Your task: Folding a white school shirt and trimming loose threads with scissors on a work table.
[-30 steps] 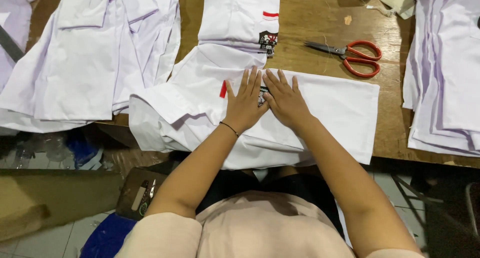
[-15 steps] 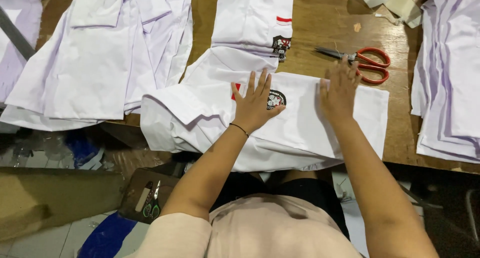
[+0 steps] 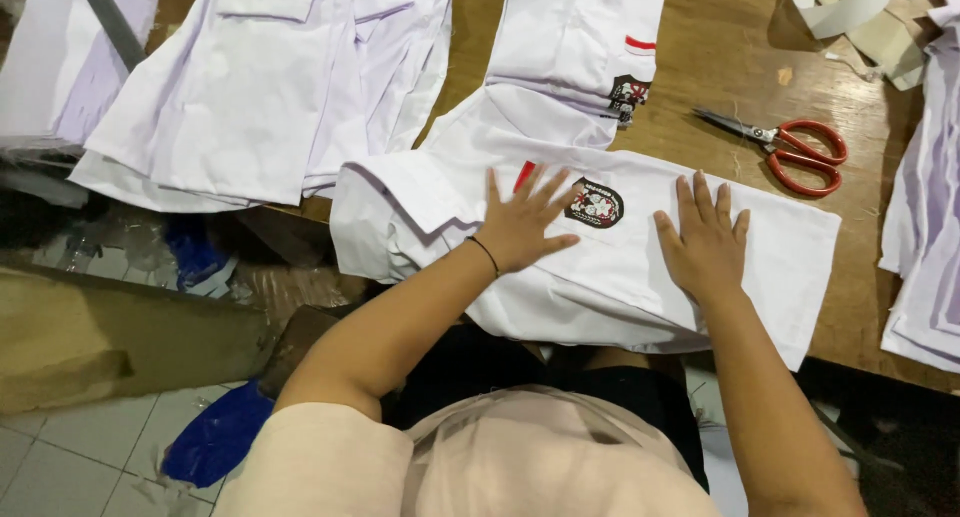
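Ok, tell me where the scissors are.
The scissors lie on the wooden table at the upper right of the head view, just beyond the right hand and the shirt it presses flat.

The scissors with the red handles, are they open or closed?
Closed. The red-handled scissors lie flat on the wooden table, their two blades together in one thin point and the handle loops side by side. Neither hand touches them.

Two hands, the left hand (image 3: 525, 227) and the right hand (image 3: 705, 239), lie on one folded white shirt (image 3: 620, 267) at the near edge of one wooden table (image 3: 720, 57). One pair of red-handled scissors (image 3: 785, 145) sits to the right. Two dark embroidered badges (image 3: 594, 203) (image 3: 628, 95) are visible. Three stacks of white shirts (image 3: 270, 87) (image 3: 585, 37) (image 3: 925, 207) are in view.
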